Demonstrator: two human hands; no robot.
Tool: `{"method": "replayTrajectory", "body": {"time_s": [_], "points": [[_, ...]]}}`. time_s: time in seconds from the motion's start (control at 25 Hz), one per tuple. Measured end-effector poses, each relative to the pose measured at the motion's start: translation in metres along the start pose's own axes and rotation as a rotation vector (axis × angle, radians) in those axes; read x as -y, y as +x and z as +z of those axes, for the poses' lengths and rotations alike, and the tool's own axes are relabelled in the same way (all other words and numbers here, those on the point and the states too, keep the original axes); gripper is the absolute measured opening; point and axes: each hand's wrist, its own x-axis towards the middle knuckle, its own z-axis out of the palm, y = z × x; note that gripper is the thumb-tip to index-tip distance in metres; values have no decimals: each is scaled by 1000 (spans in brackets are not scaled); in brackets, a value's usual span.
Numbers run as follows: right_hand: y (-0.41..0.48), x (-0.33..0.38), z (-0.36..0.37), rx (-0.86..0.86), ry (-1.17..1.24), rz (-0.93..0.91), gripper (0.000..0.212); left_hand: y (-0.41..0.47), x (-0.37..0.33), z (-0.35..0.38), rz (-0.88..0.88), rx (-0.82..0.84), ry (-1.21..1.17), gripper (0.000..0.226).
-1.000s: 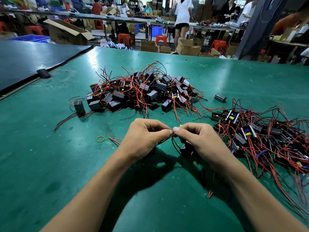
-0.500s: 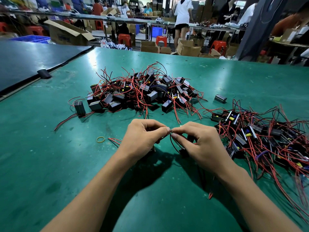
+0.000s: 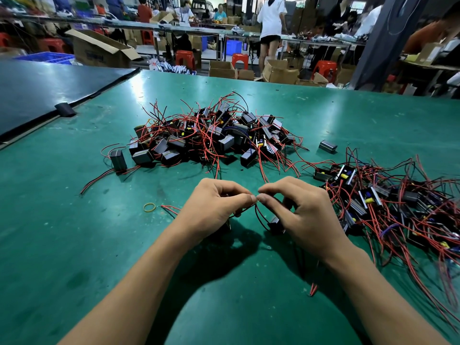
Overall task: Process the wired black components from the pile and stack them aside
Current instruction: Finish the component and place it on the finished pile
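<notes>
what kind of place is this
Probably a factory assembly floor: heaps of wired black components on a green workbench, open cardboard boxes on the floor, and other workers at long tables behind.

Two bare arms come in from the lower edge and converge at the middle, the left forearm [image 3: 129,290] from the lower left and the right forearm [image 3: 373,282] from the lower right, both wrists held low. The left hand [image 3: 211,210] lies knuckles-up with its fingers curled under, thumb and forefinger pinching a thin dark wire [image 3: 258,218]. The right hand [image 3: 303,215] mirrors it, back upward and fingers curled, pinching the same wire, so that the two hands' fingertips [image 3: 252,198] meet or nearly meet.
</notes>
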Motion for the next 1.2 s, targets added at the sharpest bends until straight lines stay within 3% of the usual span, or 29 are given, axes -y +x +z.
{"method": "replayTrajectory", "body": {"time_s": [0.08,0.24,0.36,0.44,0.6,0.68,0.88,1.04,1.2], "points": [[0,4,2,11,103,128,8,0,1,0,15,10,5,7],[6,12,3,113,515,594,26,0,2,1,48,41,16,5],[11,14,3,113,669,793,37,0,2,3,62,57,38,6],[11,13,0,128,636,756,32,0,3,3,59,55,39,6],[6,7,-8,87,445,461,5,1,4,0,32,21,-49,8],[2,5,-7,72,324,305,17,1,4,0,24,27,-66,9],[4,1,-5,21,161,89,12,0,5,-2,39,75,-21,6],[3,4,-6,67,118,113,4,0,5,-3,53,65,-18,5],[8,8,-6,204,332,472,22,0,5,-1,92,41,42,5]]}}
